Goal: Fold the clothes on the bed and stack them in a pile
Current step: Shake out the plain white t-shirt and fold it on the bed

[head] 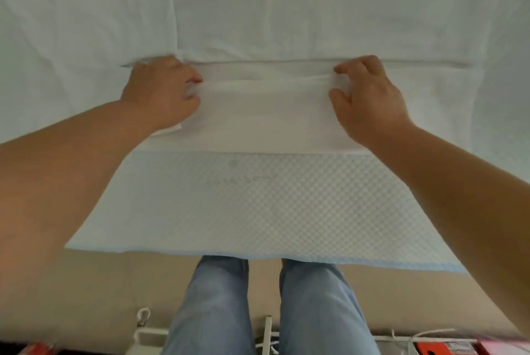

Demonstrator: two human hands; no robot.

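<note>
**White garment stretched crosswise, both hands on its far fold**

White garment (266, 114) lies flat on the bed (315, 5) straight ahead of me, its long axis running left to right across my body. My left hand (163, 91) pinches the left end of the far fold, fingers closed on cloth. My right hand (370, 96) pinches the right end the same way. Both sit about equally far out, neither nearer. The near edge rests by the quilted pad (258, 205) at the bed's rim. I judge the next fold comes toward me or end over end. More white cloth (86, 33) waits at far left.
</note>
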